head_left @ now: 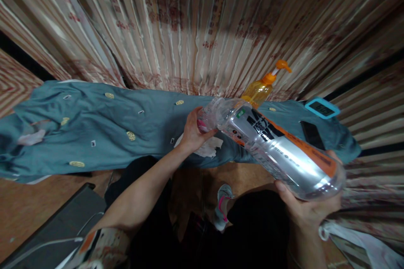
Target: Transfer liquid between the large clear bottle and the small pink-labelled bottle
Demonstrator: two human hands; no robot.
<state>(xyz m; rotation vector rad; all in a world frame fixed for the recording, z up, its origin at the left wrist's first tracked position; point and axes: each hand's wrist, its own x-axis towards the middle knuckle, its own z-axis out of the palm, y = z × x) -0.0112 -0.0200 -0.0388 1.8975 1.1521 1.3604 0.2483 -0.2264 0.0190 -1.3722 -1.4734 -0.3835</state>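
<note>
Currently your left hand [192, 132] is wrapped around the clear neck end of a large plastic bottle [277, 147], while your right hand [311, 208] is clamped around its base from below, some fingers hidden behind it. You have the bottle raised across the front edge of the teal cloth [154, 113], its base end reaching out past that edge on your side. Your widest free stretch is the cloth left of your left hand; behind, the curtain [195, 29] hangs close along the far edge, and an orange pump bottle [255, 92] stands just beyond the bottle's shoulder. The bottle lies tilted, its long axis slanting, neck toward far left and base toward near right. A crumpled white tissue [210, 148] sits under your left hand; rightward, near the cloth's end, are a dark phone [312, 134] and a blue-framed clock [322, 108].
</note>
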